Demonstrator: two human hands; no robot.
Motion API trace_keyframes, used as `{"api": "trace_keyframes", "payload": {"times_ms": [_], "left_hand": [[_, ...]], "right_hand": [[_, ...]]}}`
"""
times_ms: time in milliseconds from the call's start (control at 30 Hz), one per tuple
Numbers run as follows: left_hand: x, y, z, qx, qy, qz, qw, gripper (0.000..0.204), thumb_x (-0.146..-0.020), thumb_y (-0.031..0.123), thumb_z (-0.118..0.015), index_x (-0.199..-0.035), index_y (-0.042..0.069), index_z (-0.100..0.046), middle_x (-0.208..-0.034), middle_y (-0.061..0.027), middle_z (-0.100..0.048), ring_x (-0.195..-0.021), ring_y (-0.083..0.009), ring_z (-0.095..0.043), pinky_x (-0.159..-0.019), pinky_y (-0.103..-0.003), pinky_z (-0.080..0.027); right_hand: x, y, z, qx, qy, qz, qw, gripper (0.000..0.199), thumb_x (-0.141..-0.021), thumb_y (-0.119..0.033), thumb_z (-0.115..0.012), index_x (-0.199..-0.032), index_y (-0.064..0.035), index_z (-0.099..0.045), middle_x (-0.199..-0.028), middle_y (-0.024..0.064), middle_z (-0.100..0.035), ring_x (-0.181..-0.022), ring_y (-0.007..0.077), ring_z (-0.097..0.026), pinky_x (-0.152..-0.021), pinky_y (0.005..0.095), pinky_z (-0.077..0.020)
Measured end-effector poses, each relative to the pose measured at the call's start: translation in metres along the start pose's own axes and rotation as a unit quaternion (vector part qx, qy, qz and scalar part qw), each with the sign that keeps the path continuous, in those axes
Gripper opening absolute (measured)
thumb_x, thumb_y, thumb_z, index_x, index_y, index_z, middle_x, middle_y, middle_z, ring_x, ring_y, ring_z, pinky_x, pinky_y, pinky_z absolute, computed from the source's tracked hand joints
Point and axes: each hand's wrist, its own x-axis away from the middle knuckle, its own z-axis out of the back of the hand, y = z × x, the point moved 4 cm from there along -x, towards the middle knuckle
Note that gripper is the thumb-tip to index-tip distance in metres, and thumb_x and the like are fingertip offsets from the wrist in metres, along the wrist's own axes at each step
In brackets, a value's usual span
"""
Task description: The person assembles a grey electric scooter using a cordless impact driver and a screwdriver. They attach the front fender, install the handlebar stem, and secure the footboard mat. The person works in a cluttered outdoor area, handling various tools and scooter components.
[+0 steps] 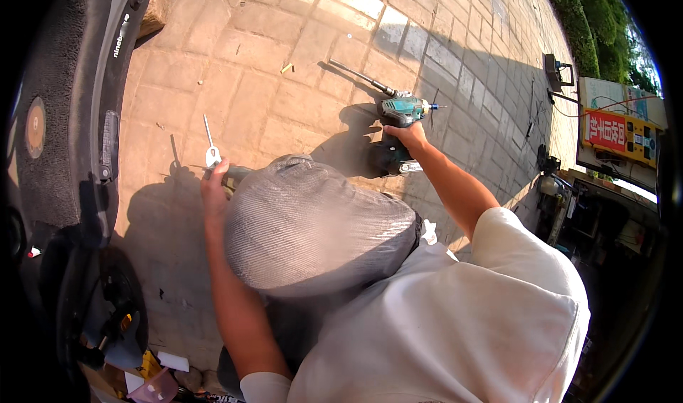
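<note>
My left hand (215, 181) is closed round the lower end of a small tool (213, 155) with a white, holed head and a thin metal shaft pointing up. Its grip is partly hidden by my fingers. My right hand (410, 138) grips a cordless drill (403, 109) with a teal body and a black battery base. From the drill a long metal rod (360, 77) reaches toward the upper left, and a blue and yellow piece with a thin tip sticks out on its right side. Grey woven fabric (320, 225) bulges between my arms.
A black scooter (107, 118) with a dark footboard stands along the left. Brick paving (270, 40) spreads ahead. At lower left are a pink container (155, 387) and loose items. A yellow-and-red box (619, 133), a dark lamp-like device (558, 71) and dark shelving are at right.
</note>
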Motion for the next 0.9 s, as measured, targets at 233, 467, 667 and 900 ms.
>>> {"api": "trace_keyframes", "payload": {"times_ms": [233,467,667,900], "left_hand": [[0.015,0.028,0.004,0.056,0.033,-0.018,0.998,0.018,-0.084,0.017,-0.061,-0.093,0.002,-0.058,-0.08,-0.0092,-0.062,-0.067,-0.0207,-0.062,-0.057,-0.034,-0.052],[0.026,0.053,0.031,0.057,0.055,-0.096,0.992,0.016,-0.081,0.012,-0.066,-0.094,0.004,-0.061,-0.082,-0.0034,-0.061,-0.075,-0.0139,-0.059,-0.067,-0.029,-0.048],[0.076,0.107,0.077,-0.065,0.015,-0.134,0.989,0.022,-0.08,0.021,-0.069,-0.09,0.005,-0.06,-0.077,-0.0001,-0.056,-0.071,-0.0085,-0.053,-0.062,-0.025,-0.044],[0.158,0.134,0.088,0.021,0.011,-0.07,0.997,0.022,-0.082,0.021,-0.067,-0.097,0.008,-0.06,-0.081,-0.0047,-0.063,-0.071,-0.012,-0.06,-0.054,-0.025,-0.047]], "right_hand": [[-0.005,-0.076,-0.029,0.283,0.044,0.085,0.954,0.063,-0.065,-0.025,-0.071,-0.116,-0.0008,-0.044,-0.094,0.0246,-0.063,-0.088,0.0404,-0.062,-0.077,0.044,-0.0482],[-0.089,-0.113,-0.041,0.414,-0.135,0.245,0.866,0.056,-0.056,-0.013,-0.073,-0.107,-0.0019,-0.052,-0.094,0.0211,-0.06,-0.089,0.0357,-0.06,-0.077,0.0437,-0.0488],[-0.085,-0.141,-0.055,0.3,-0.367,0.074,0.877,0.069,-0.044,-0.002,-0.08,-0.109,0.0032,-0.055,-0.085,0.0138,-0.066,-0.077,0.0228,-0.066,-0.069,0.0341,-0.0523],[-0.078,-0.14,-0.056,0.316,-0.386,0.094,0.862,0.061,-0.046,-0.005,-0.082,-0.103,0.0053,-0.06,-0.086,0.0121,-0.067,-0.077,0.0209,-0.065,-0.072,0.0331,-0.0516]]}}
